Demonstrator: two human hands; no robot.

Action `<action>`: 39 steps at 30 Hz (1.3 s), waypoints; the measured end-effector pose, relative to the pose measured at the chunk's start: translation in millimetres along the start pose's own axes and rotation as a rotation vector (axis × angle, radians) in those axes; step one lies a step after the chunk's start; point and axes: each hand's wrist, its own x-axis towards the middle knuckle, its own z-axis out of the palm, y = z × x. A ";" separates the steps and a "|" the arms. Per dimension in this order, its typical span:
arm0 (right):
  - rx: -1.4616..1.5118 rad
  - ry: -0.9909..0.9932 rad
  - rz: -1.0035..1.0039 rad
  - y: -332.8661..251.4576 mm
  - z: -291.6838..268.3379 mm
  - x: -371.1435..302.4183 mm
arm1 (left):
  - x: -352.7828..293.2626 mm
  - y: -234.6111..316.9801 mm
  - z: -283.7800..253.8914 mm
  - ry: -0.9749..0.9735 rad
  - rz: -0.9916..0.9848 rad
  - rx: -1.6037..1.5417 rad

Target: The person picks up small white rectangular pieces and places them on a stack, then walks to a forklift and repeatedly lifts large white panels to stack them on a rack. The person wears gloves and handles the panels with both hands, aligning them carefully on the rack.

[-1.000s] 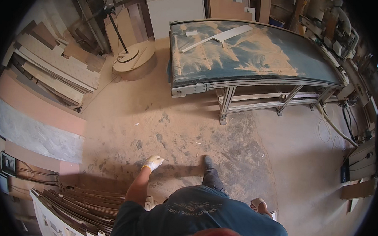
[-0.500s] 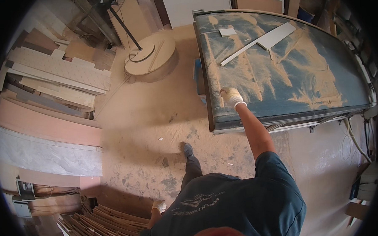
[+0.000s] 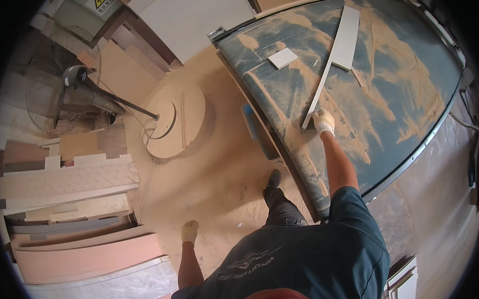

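Sawdust (image 3: 413, 82) streaks our bench (image 3: 390, 134), the white strip (image 3: 320, 89) on it not yet lifted; our right hand (image 3: 323, 122) is at its near end, our left hand (image 3: 190, 232) hangs apart; we cannot tell either's finger closure

Right arm (image 3: 341, 165) stretched forward, gloved right hand (image 3: 323, 121) curled, left arm (image 3: 190, 266) lower, left hand (image 3: 189, 231) also gloved

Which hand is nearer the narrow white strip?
Right. The right hand is beside the white strip, at its near end; the left hand is farther off, over the floor.
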 end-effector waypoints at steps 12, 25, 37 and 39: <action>0.133 0.367 0.450 -28.7 -13.3 68.0 | 352.6 398.0 52.3 -0.421 0.483 -0.004; 0.372 0.034 1.228 -128.1 14.3 -343.5 | 432.1 833.1 220.4 -0.120 1.217 0.750; 0.667 0.410 1.454 -228.9 163.3 -311.6 | 417.1 976.3 291.4 -0.850 1.413 0.636; 0.514 0.361 1.454 -221.6 160.9 -289.4 | 393.7 1026.4 326.3 -1.031 1.451 0.638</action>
